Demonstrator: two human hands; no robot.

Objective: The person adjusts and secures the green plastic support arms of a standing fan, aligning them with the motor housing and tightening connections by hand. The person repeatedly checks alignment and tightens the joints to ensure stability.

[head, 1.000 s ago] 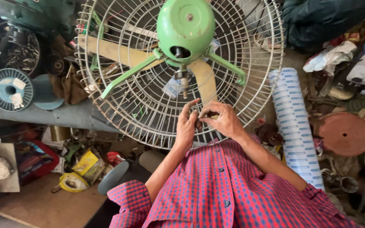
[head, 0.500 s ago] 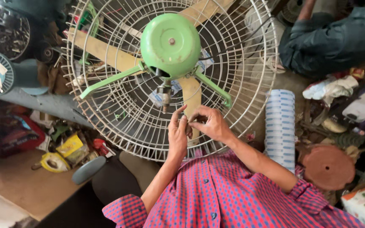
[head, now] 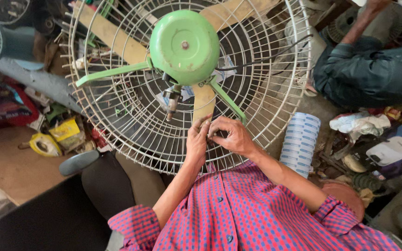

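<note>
1. The fan (head: 184, 83), a large round one with a wire cage, fills the upper middle of the head view, its back turned toward the person wearing the camera.
2. A green motor housing (head: 184, 45) sits at the centre of the cage, with green struts (head: 112, 73) running out to the wire rim (head: 303, 69).
3. Pale yellowish blades (head: 105, 32) show through the wires behind the housing.
4. The left hand (head: 197, 139) is raised against the lower part of the cage, fingers curled close together and pinched; whatever it holds is too small to make out.
5. The right hand (head: 231, 136) touches the left at the fingertips, its fingers bent inward in the same pinch, just below one blade and beside a green strut.
6. A short metal stub (head: 171, 103) hangs under the housing, just above and left of the two hands.
7. A dark cable (head: 266, 58) leads from the housing toward the right side of the cage.
8. Both forearms come out of the rolled sleeves of a red-and-blue checked shirt (head: 252, 218) at the bottom of the view.
9. A white roll with blue bands (head: 299, 142) stands just right of the cage.
10. Another person in dark clothes (head: 373, 69) is at the upper right, well apart from the hands.
11. Yellow packets and clutter (head: 63, 132) lie at the left, beside a brown tabletop (head: 10, 167).
</note>
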